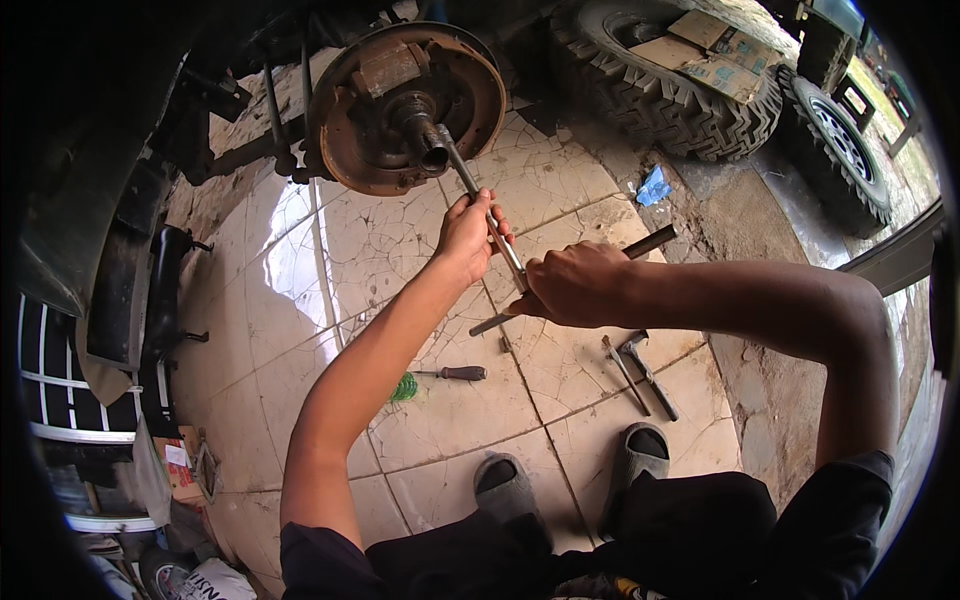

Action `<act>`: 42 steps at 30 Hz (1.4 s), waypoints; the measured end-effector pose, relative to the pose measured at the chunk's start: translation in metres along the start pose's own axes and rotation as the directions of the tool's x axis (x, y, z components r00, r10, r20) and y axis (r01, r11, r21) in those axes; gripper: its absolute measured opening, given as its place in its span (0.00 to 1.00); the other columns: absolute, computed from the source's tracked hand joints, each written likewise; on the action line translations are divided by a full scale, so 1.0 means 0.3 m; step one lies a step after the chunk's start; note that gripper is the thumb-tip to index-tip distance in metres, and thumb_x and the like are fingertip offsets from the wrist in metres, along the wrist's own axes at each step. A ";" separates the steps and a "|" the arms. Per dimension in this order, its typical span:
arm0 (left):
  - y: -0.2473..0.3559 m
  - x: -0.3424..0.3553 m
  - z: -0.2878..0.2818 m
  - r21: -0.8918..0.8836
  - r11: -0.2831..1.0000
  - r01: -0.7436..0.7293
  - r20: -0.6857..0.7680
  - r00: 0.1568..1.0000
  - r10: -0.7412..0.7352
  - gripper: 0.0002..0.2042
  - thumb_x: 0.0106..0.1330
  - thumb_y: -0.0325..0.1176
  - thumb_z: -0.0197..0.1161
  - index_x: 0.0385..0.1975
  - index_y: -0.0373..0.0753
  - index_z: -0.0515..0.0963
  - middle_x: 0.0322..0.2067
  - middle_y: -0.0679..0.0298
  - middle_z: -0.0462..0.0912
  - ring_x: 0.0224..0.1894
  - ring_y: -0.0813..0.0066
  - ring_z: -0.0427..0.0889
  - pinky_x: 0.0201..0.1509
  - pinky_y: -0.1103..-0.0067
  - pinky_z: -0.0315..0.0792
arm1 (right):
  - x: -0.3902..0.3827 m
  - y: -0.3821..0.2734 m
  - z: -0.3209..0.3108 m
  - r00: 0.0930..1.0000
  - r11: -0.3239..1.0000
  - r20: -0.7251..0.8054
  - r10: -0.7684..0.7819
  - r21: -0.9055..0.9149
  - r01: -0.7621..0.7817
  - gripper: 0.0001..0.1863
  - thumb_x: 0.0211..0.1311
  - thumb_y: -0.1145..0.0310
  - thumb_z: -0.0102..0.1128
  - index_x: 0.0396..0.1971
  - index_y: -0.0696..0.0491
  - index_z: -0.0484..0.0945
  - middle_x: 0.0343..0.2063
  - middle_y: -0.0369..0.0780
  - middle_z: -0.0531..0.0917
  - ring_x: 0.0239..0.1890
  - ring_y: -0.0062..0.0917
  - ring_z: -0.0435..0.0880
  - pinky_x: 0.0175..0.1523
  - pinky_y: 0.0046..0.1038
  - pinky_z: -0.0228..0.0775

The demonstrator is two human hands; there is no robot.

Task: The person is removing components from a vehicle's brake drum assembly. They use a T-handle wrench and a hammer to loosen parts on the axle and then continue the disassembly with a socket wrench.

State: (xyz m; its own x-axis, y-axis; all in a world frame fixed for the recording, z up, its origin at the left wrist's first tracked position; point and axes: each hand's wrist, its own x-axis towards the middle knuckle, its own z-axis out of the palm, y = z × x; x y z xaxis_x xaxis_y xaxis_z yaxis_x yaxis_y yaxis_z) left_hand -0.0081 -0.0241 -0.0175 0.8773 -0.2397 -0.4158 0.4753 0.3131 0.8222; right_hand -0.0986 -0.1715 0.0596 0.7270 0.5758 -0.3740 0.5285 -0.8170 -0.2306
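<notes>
My left hand (466,236) is closed around the long metal shaft (461,169) of a T-handle wrench, partway along it. My right hand (575,285) grips the wrench's crossbar (652,242) where it meets the shaft; the bar sticks out on both sides of the fist. At its far end, the shaft reaches the rusty hub (418,122) in the middle of a round brown brake backing plate (345,130). The hub's open tube end faces me. Whether the wrench's tip is seated on a fastener there I cannot tell.
On the cracked tile floor lie a screwdriver (463,373), a green coiled item (404,388), a hammer (648,375) and a thin rod (626,376). A large tyre (680,115) bearing cardboard (722,76), a smaller wheel (840,140) and a crumpled blue scrap (654,187) are at right.
</notes>
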 end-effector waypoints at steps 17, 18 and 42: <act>-0.029 0.027 0.072 0.094 0.994 -0.059 -0.282 0.956 0.083 0.09 0.71 0.40 0.45 0.37 0.43 0.68 0.19 0.74 0.60 0.14 0.87 0.53 0.16 0.87 0.51 | -0.102 0.670 0.308 0.577 0.968 -0.783 -0.231 -0.246 0.054 0.22 0.55 0.51 0.61 0.13 0.49 0.65 0.09 0.33 0.67 0.12 0.26 0.69 0.17 0.31 0.60; -0.033 0.020 0.053 0.126 0.991 -0.051 -0.273 0.958 0.084 0.09 0.71 0.40 0.45 0.37 0.43 0.68 0.19 0.74 0.60 0.14 0.87 0.52 0.15 0.87 0.51 | -0.108 0.722 0.301 0.532 0.960 -0.814 -0.233 -0.278 -0.005 0.24 0.56 0.52 0.61 0.10 0.48 0.61 0.07 0.31 0.63 0.10 0.23 0.65 0.16 0.29 0.58; -0.005 0.051 0.054 -0.352 0.936 0.009 -0.055 0.998 -0.031 0.13 0.68 0.47 0.49 0.28 0.46 0.64 0.15 0.75 0.58 0.12 0.85 0.50 0.15 0.86 0.45 | 0.066 0.590 0.944 0.822 0.998 -0.566 -0.063 -0.050 0.042 0.08 0.55 0.64 0.55 0.27 0.53 0.73 0.30 0.39 0.73 0.40 0.31 0.72 0.45 0.30 0.64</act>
State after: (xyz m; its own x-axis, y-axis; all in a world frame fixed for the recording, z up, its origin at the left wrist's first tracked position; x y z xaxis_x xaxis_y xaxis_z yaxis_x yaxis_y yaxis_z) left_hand 0.0034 -0.0430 -0.0189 0.8646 -0.1984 -0.4616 0.4766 0.6143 0.6289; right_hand -0.1149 -0.3132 -0.2432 0.8125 0.5417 0.2152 0.5797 -0.7897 -0.2007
